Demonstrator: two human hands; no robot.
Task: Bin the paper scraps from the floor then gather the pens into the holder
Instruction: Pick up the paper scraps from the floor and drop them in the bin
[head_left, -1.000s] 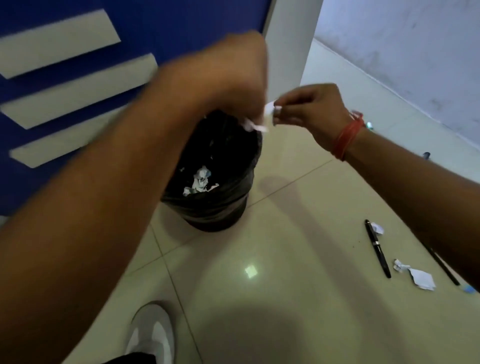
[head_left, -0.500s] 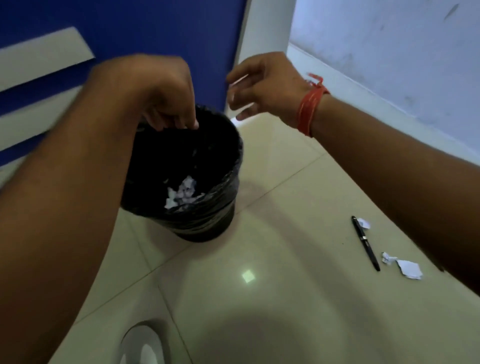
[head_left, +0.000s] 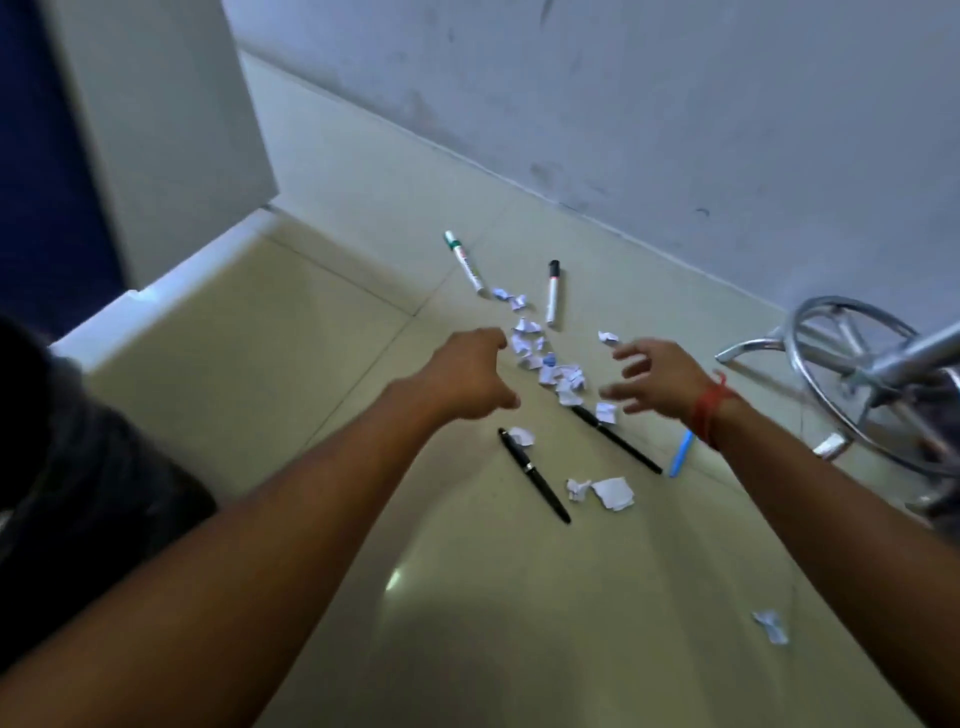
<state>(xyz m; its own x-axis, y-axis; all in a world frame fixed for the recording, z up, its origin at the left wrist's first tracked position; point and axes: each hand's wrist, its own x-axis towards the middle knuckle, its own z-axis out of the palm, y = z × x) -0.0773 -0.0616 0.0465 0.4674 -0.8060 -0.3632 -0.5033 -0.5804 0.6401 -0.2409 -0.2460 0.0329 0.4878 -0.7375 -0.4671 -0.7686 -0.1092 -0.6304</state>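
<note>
Several crumpled paper scraps (head_left: 548, 364) lie in a trail on the tiled floor. My left hand (head_left: 467, 376) hovers just left of them, fingers loosely curled and holding nothing. My right hand (head_left: 657, 382), with a red thread at the wrist, is spread open to their right. Two more scraps (head_left: 602, 491) lie nearer me and another scrap (head_left: 771, 626) at lower right. A black pen (head_left: 535, 475), a second black pen (head_left: 618, 441), a blue pen (head_left: 680, 454), a green-capped marker (head_left: 465, 262) and a black-capped marker (head_left: 553, 299) lie around. The black bin (head_left: 67, 467) shows blurred at the left edge.
A chrome stool base (head_left: 857, 374) stands at the right, close to my right wrist. A white pillar (head_left: 156, 130) and a blue panel rise at the left, a pale wall runs along the back. Bare tiles stretch between me and the pens.
My view swung right from the bin to the floor. Both hands left the bin, where the left one let its scrap go, and now reach out over the scrap pile.
</note>
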